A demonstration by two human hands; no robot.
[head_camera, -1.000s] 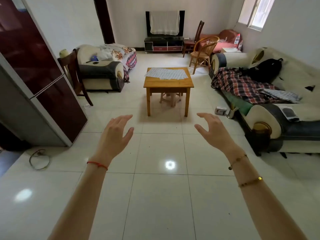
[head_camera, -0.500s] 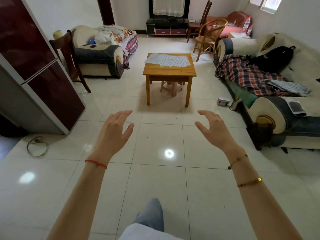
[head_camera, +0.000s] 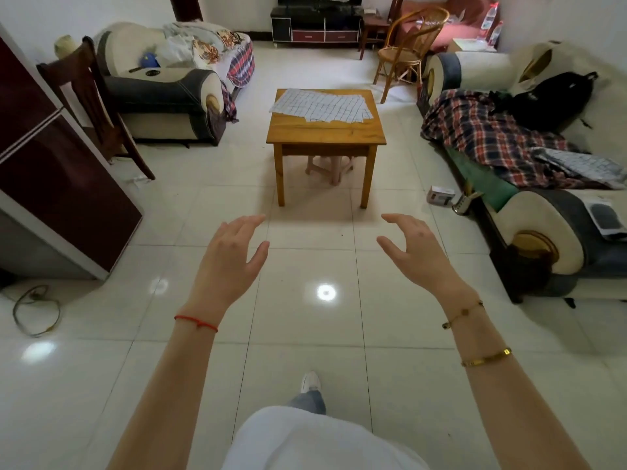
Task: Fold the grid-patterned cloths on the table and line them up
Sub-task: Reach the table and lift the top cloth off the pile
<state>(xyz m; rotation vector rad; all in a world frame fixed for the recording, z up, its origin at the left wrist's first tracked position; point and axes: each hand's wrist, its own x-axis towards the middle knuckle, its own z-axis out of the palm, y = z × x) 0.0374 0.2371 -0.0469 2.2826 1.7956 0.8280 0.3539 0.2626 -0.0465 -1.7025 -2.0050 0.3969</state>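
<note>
White grid-patterned cloths [head_camera: 322, 106] lie spread flat and overlapping on the far half of a small wooden table [head_camera: 325, 134] in the middle of the room. My left hand [head_camera: 228, 260] and my right hand [head_camera: 418, 252] are raised in front of me over the tiled floor, well short of the table. Both hands have relaxed, slightly bent fingers and hold nothing. Another grid-patterned cloth [head_camera: 581, 163] lies on the sofa at the right.
A sofa [head_camera: 549, 228] with a plaid blanket [head_camera: 488, 137] and a black backpack [head_camera: 549, 100] lines the right side. An armchair [head_camera: 163, 93] and a dark wooden chair [head_camera: 91, 103] stand left, beside a dark red cabinet [head_camera: 44, 171]. A stool [head_camera: 330, 166] sits under the table. A cable [head_camera: 34, 308] lies on the floor.
The view has come closer to the table, which now looks larger and lower in frame. My leg and foot have come into view below. Both hands stay raised and empty.
</note>
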